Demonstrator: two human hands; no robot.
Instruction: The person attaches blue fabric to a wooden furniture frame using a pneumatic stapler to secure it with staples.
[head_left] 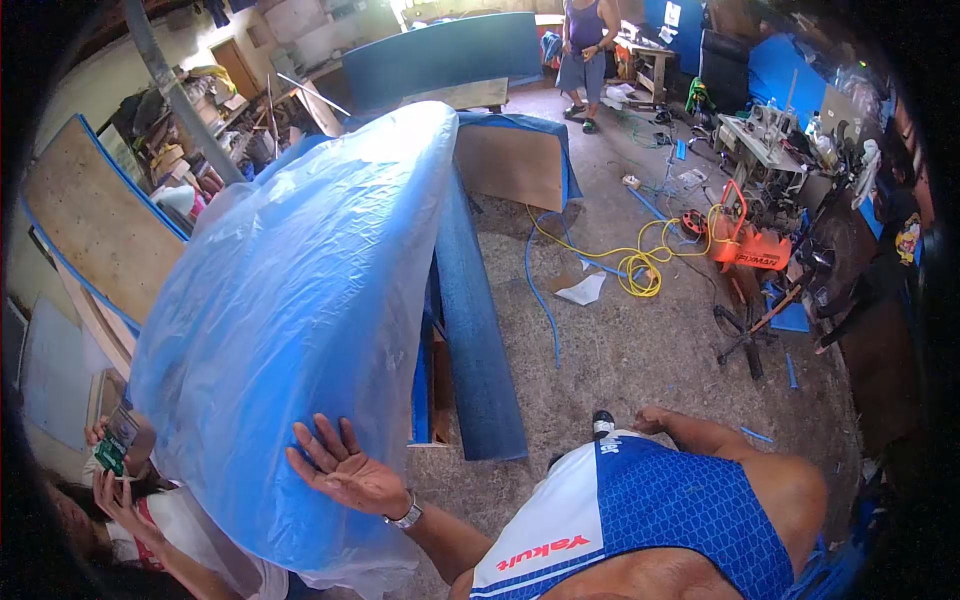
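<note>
My left hand, with a watch on its wrist, has its fingers spread and the palm turned up. It overlaps the lower right part of a large curved blue piece wrapped in clear plastic sheeting. Nothing lies in that palm. Beside my jersey, my right hand is small in view, fingers curled in and no object showing in it. A long blue padded panel stands just right of the wrapped piece.
At lower left another person's hands hold up a green and white object. A person stands at the back. An orange air compressor, yellow hose and sewing machine are on the right. Wooden panels lean left.
</note>
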